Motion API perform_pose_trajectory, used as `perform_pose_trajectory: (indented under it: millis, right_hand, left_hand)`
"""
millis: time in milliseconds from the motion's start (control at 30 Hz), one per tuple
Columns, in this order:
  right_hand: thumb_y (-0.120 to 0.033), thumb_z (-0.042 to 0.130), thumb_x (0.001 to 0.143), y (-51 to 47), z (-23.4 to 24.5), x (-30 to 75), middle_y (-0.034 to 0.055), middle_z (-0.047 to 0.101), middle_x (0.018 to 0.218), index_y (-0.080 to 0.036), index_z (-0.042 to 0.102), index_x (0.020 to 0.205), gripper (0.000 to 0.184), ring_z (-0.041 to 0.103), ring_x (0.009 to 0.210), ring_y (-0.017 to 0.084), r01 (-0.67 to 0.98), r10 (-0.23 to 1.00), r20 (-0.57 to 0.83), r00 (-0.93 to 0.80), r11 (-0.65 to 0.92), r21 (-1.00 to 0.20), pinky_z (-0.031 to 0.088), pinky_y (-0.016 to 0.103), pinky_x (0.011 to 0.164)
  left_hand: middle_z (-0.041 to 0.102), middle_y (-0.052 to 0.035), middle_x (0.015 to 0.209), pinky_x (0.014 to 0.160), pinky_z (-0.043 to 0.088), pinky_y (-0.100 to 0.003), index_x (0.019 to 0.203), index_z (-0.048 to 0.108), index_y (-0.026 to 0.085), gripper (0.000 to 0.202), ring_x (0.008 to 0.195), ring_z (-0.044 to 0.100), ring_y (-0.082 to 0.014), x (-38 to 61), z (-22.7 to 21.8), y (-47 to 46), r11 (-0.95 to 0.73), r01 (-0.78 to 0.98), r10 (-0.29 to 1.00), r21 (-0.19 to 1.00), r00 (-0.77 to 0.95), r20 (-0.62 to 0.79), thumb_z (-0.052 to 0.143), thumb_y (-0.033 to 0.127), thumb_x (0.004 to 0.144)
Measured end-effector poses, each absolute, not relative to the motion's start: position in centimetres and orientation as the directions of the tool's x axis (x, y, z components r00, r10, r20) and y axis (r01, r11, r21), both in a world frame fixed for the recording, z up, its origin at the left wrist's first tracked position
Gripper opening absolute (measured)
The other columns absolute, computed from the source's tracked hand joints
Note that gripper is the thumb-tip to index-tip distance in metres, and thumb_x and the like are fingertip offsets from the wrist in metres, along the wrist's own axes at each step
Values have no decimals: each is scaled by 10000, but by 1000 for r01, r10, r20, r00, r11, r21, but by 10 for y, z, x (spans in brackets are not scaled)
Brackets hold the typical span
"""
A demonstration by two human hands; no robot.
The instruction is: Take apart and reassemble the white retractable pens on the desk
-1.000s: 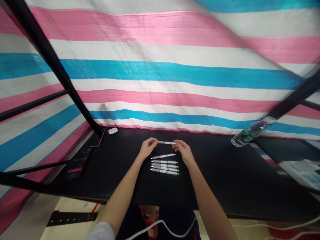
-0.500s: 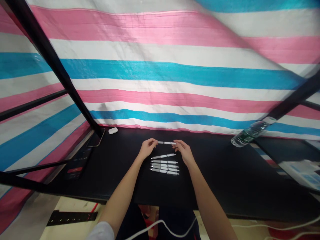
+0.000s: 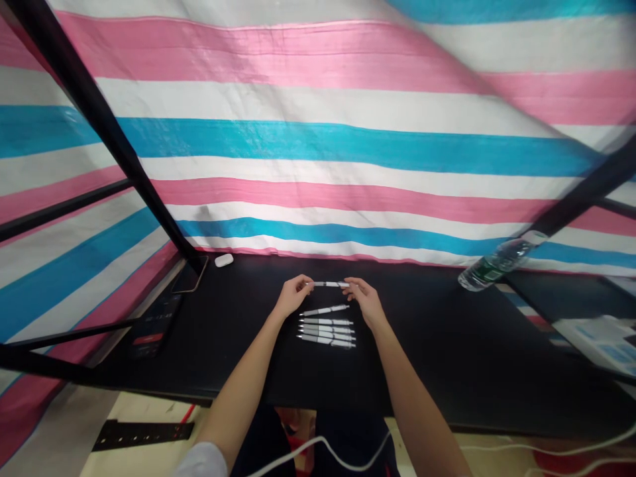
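A white pen (image 3: 328,284) is held level above a black table (image 3: 447,358), pinched at both ends. My left hand (image 3: 292,296) grips its left end with closed fingers, and my right hand (image 3: 362,299) grips the right end the same way. Just below the hands, several more white pens (image 3: 326,326) lie in a neat row on the table, one above the other, the top one slightly tilted.
A phone (image 3: 189,278) and a small white case (image 3: 224,260) lie at the table's back left by a black frame post (image 3: 109,132). A plastic water bottle (image 3: 497,265) lies at the back right. A striped tarp (image 3: 318,132) hangs behind. A white cable (image 3: 318,447) runs below the front edge.
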State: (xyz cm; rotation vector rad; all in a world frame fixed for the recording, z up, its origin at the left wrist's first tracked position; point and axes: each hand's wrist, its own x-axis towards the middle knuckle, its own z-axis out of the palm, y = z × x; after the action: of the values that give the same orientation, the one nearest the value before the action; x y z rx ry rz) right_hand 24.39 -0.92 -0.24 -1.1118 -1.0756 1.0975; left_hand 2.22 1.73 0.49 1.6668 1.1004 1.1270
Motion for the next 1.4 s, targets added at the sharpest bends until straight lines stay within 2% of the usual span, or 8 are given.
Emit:
perform_pose_trajectory:
  millis: [67, 200, 300, 533, 667, 867, 1200, 1400]
  right_hand:
    - [-510, 686, 691, -9, -2, 244, 67, 696, 785, -191, 677, 898, 380, 621, 699, 187, -105, 986, 93, 135, 108, -989, 451, 293, 572]
    - [-507, 672, 704, -9, -2, 244, 63, 686, 785, -195, 674, 902, 370, 617, 703, 186, -86, 986, 101, 131, 112, -990, 452, 290, 573]
    - [-502, 654, 719, -9, -3, 245, 50, 663, 742, -197, 669, 905, 357, 615, 707, 193, -30, 986, 109, 126, 114, -993, 451, 292, 579]
    - [-408, 661, 718, -13, -6, 239, 18, 625, 699, -210, 644, 776, 206, 552, 627, 165, 180, 975, 215, 60, 202, -963, 432, 289, 592]
    - [-351, 613, 763, -17, -2, 236, 31, 650, 753, -246, 696, 880, 178, 551, 654, 186, 347, 945, 326, 2, 305, -887, 441, 319, 638]
    - [-278, 535, 825, -16, -1, 240, 63, 685, 846, -273, 730, 931, 223, 571, 802, 236, 558, 891, 450, -56, 402, -726, 442, 391, 800]
    - [-224, 501, 795, -10, -12, 253, 65, 688, 879, -251, 724, 915, 255, 576, 815, 246, 626, 888, 452, 85, 305, -717, 453, 391, 794]
    - [-227, 500, 794, -9, -15, 252, 71, 692, 894, -248, 725, 905, 252, 582, 825, 249, 631, 889, 448, 91, 296, -717, 452, 401, 803]
  left_hand:
    - [611, -17, 651, 557, 425, -229, 770, 640, 154, 331, 588, 549, -118, 22, 4, 18, -265, 213, 953, 940, 205, 222, 550, 467, 832]
    - [620, -11, 699, 554, 431, -228, 963, 648, 164, 317, 599, 558, -119, 21, 3, 19, -261, 166, 950, 951, 220, 223, 635, 418, 774]
    - [620, -20, 691, 551, 430, -234, 880, 669, 157, 274, 600, 565, -125, 21, 4, 19, -254, 185, 956, 949, 196, 217, 634, 405, 770]
    - [595, 6, 647, 554, 429, -232, 917, 674, 148, 310, 541, 507, -92, 22, 10, 17, -201, 34, 960, 979, 208, 189, 697, 386, 719]
    - [601, -2, 677, 583, 436, -241, 956, 682, 148, 332, 564, 511, -93, 23, 10, 17, -196, -10, 953, 981, 233, 193, 707, 372, 712]
    - [591, 0, 631, 569, 426, -243, 911, 680, 144, 329, 562, 509, -107, 19, 10, 19, -224, 79, 964, 971, 163, 209, 689, 416, 725]
    - [646, -25, 714, 666, 456, -264, 889, 653, 153, 267, 675, 592, -144, 6, -2, 31, -196, 103, 979, 975, -40, 201, 656, 368, 731]
    - [661, -27, 761, 726, 433, -292, 795, 647, 197, 78, 747, 602, -181, -5, -7, 33, -251, 462, 942, 850, -83, 324, 628, 201, 719]
